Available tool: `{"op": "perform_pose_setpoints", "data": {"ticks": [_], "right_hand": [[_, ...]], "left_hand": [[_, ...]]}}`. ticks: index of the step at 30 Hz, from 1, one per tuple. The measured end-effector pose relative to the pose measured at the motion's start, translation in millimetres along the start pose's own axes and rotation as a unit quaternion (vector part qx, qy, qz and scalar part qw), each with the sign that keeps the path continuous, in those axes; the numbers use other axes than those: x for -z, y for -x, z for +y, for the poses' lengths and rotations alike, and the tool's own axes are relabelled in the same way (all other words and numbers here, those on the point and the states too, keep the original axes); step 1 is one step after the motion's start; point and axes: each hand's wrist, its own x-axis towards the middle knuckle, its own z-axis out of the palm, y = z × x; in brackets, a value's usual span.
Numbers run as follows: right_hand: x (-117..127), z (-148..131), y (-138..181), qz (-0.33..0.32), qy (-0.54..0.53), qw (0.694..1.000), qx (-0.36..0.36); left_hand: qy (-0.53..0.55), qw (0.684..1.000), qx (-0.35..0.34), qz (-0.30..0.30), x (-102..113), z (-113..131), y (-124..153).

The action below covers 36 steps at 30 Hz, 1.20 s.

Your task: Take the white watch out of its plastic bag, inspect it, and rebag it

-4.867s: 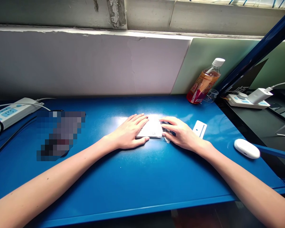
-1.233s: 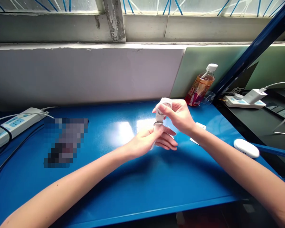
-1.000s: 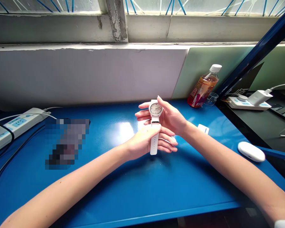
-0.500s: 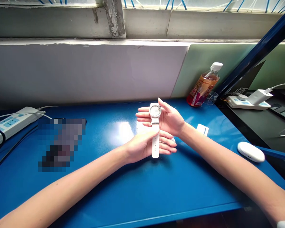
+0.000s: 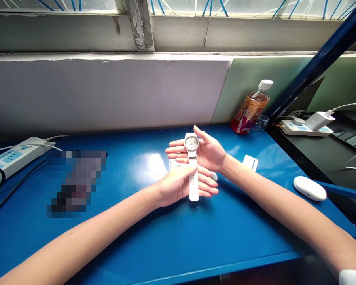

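A white wristwatch [image 5: 191, 143] hangs lengthwise across both palms over the blue table, its round dial facing me and its strap [image 5: 194, 186] pointing my way. My left hand [image 5: 180, 185] has its thumb laid over the strap, pinning it against the palm, with the other fingers stretched to the right. Behind the dial, my right hand [image 5: 209, 152] is open, palm up, fingers flat and pointing left, thumb raised. Whether the watch rests on those fingers I cannot tell. Partly hidden behind the hands are a white flat thing [image 5: 172, 163] and a small whitish round thing [image 5: 214, 177].
A drink bottle [image 5: 250, 109] stands at the back right beside a clear cup [image 5: 260, 123]. A white card-like piece [image 5: 250, 162] and a white rounded case [image 5: 310, 188] lie to the right. Power strips [image 5: 13, 158] and cables sit at the left; a pixelated object [image 5: 77, 182] lies near them.
The view has shifted a little, so the scene sits slightly left and lower. Both hands keep nearly the same pose around the wristwatch, whose dial markings now show more clearly.
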Motion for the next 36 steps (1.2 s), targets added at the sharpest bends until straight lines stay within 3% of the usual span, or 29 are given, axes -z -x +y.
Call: {"op": "perform_pose_setpoints", "data": {"ticks": [20, 36], "right_hand": [[2.7, 0.3, 1.3, -0.017, 0.004, 1.000, -0.003], [2.8, -3.8, 2.4, 0.000, 0.029, 0.999, 0.030]], "left_hand": [[0.065, 0.997, -0.001, -0.050, -1.9, 5.7, 2.2], [-0.007, 0.999, 0.022, 0.043, -2.5, 8.3, -1.5]]}}
